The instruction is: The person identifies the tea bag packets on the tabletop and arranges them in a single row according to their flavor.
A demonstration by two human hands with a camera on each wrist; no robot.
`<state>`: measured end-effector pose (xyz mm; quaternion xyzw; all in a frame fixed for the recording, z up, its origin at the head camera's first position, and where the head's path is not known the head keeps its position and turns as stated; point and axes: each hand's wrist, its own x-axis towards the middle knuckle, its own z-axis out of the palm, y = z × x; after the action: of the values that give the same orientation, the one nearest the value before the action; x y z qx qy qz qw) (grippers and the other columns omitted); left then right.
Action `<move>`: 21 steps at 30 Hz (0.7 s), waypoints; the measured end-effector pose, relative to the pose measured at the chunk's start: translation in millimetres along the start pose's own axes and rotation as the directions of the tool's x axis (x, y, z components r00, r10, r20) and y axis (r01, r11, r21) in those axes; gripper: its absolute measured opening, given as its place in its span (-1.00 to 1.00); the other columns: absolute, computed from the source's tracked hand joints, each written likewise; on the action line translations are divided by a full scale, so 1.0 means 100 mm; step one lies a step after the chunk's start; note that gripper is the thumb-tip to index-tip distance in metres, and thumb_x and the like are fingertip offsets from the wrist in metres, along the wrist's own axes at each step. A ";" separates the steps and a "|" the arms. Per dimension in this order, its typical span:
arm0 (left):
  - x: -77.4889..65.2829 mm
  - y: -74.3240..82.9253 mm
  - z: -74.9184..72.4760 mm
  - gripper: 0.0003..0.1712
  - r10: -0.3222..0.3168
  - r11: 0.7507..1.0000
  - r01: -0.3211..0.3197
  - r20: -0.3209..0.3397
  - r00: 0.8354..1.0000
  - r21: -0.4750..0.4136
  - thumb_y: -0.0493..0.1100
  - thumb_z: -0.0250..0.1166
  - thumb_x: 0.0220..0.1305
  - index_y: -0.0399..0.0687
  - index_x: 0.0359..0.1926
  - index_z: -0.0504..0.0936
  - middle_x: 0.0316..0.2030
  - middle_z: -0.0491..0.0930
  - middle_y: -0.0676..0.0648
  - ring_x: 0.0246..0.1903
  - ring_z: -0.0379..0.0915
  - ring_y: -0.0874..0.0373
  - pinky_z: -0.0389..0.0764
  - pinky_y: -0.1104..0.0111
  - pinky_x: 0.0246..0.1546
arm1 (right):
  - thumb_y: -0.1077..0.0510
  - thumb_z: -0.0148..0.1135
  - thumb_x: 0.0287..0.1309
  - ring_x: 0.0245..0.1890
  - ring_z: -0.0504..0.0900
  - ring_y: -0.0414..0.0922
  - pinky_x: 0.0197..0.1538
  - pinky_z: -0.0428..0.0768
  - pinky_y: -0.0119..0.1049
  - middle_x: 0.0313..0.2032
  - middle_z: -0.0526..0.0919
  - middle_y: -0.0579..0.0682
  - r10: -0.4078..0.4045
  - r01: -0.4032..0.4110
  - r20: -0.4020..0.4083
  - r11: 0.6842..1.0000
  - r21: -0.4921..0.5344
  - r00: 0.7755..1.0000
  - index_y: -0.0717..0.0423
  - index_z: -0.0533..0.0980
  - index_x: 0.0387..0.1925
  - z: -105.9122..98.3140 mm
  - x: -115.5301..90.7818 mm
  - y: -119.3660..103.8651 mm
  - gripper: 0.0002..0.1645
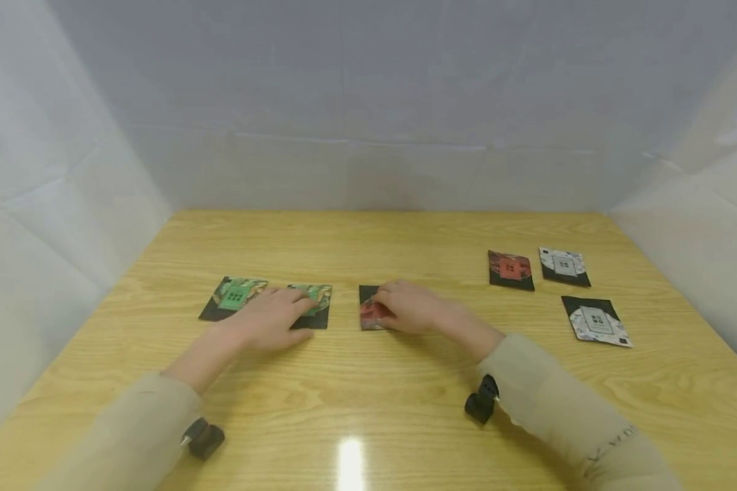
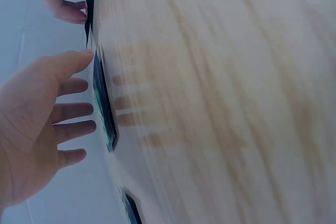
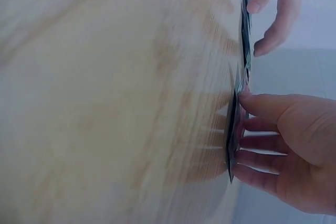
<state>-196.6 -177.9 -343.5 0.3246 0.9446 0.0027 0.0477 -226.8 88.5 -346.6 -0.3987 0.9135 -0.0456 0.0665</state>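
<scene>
In the head view my left hand (image 1: 270,319) is over a green-and-black sachet (image 1: 321,300), partly hiding it. The left wrist view shows that hand (image 2: 37,124) with fingers extended and spread, near the sachet's face (image 2: 102,98) and holding nothing. My right hand (image 1: 408,307) is on a red-and-black sachet (image 1: 367,314), covering its right part. Its fingers are bent, with thumb and fingertips at the sachet, as the right wrist view of the hand (image 3: 294,140) also shows. That sachet lies about flat on the wooden table (image 1: 344,382).
Another green sachet (image 1: 232,293) lies at the left. At the right are a red sachet (image 1: 511,270), a white-and-black sachet (image 1: 565,266) and a second white one (image 1: 597,320) nearer. White sheets (image 1: 356,102) hang behind and at both sides of the table.
</scene>
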 end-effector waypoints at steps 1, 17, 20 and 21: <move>0.02 0.01 0.00 -0.34 0.006 1.000 -0.006 0.000 1.000 0.004 0.12 0.14 0.28 -0.19 0.26 0.35 0.20 0.33 -0.25 0.22 0.19 -0.17 0.11 -0.09 0.24 | 0.04 0.14 0.26 -0.06 0.48 -0.01 -0.01 0.50 -0.22 -0.05 0.51 0.12 0.014 -0.014 -0.001 1.000 0.012 1.000 0.26 0.46 0.06 0.00 0.00 0.00 -0.55; 0.32 0.28 -0.02 -0.32 0.079 0.997 -0.079 0.038 0.996 -0.007 0.14 0.09 0.31 -0.19 0.29 0.31 0.26 0.27 -0.24 0.26 0.14 -0.14 0.09 -0.02 0.27 | 0.10 0.18 0.22 -0.16 0.50 -0.05 -0.14 0.53 -0.23 -0.09 0.52 0.13 -0.012 0.012 -0.018 1.000 0.012 1.000 0.31 0.50 0.02 -0.01 -0.08 0.06 -0.58; 0.39 0.33 0.00 -0.30 0.090 0.996 -0.089 0.051 0.995 -0.012 0.16 0.06 0.31 -0.18 0.31 0.28 0.27 0.27 -0.21 0.27 0.13 -0.11 0.07 -0.01 0.29 | 0.11 0.18 0.22 -0.14 0.51 -0.03 -0.11 0.53 -0.22 -0.08 0.52 0.14 -0.029 0.029 -0.029 1.000 0.012 0.999 0.32 0.50 0.02 -0.01 -0.07 0.06 -0.57; 0.42 0.34 0.01 -0.29 0.095 0.995 -0.094 0.057 0.994 -0.011 0.17 0.06 0.31 -0.17 0.32 0.28 0.27 0.26 -0.21 0.27 0.13 -0.11 0.06 -0.01 0.29 | 0.10 0.18 0.22 -0.13 0.50 -0.03 -0.10 0.53 -0.21 -0.06 0.52 0.14 -0.029 0.029 -0.027 1.000 0.009 0.999 0.32 0.49 0.04 -0.01 -0.07 0.06 -0.56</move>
<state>-208.4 -125.2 -346.6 0.3687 0.9264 -0.0003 0.0761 -226.1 97.8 -346.3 -0.4109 0.9082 -0.0563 0.0556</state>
